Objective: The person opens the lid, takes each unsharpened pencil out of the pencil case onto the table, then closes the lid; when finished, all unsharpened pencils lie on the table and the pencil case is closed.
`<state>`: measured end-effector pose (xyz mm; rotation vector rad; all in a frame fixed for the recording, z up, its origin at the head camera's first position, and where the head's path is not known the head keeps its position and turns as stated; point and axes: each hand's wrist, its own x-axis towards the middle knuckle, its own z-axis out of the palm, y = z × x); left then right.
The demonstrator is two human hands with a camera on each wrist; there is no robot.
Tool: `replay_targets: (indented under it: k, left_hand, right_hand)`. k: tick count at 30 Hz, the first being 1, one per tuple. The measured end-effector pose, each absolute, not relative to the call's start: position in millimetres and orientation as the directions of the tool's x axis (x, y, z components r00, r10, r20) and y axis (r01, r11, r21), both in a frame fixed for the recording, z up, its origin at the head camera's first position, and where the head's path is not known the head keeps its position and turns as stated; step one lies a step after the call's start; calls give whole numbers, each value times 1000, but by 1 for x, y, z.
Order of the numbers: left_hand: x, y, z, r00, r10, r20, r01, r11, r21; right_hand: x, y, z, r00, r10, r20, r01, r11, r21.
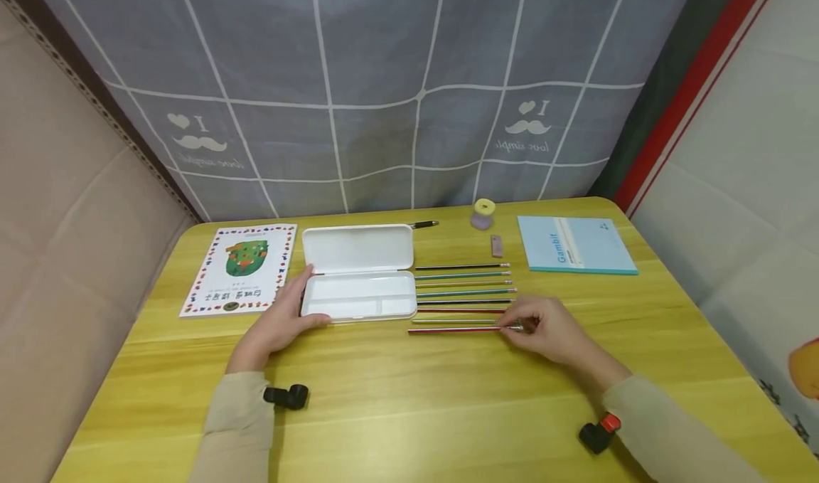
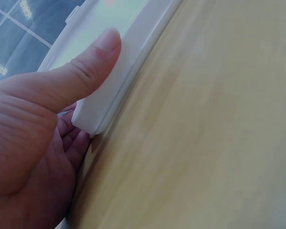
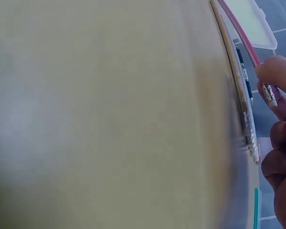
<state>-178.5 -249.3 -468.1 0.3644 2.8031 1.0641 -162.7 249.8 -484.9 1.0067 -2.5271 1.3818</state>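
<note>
A white pencil case (image 1: 358, 306) lies with its lid (image 1: 358, 249) folded back, its divided tray facing up. My left hand (image 1: 281, 318) holds the case's left end. In the left wrist view the thumb (image 2: 97, 62) lies over the rim and the other fingers sit at its side. Between thumb and fingertips, my right hand (image 1: 544, 328) pinches a red striped pencil (image 1: 454, 330) near its eraser end. The right wrist view shows this pencil (image 3: 243, 33) raised above a wood-coloured one (image 3: 233, 62). Several more pencils (image 1: 463, 292) lie in a row right of the case.
A picture booklet (image 1: 239, 273) lies at the left and a light blue notebook (image 1: 576, 245) at the right. Toward the back are a black pen (image 1: 424, 224), a yellow and purple cylinder (image 1: 483, 214) and an eraser (image 1: 496, 246). A grey curtain (image 1: 384, 134) hangs behind the table.
</note>
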Motion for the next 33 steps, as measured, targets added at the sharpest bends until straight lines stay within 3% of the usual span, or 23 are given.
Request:
replay_targets:
  k: [12,33]
  left_hand:
    - [-177,-250,-468,-963,268,-22,185,718,672]
    - [-177,-248,-464,-965,260,-36,170,723,670]
  right_hand:
    - [-157,259,-495,-800,-487,351,-575,458,-678]
    - [-154,256,-492,-779,-514,358,-624,581,-523]
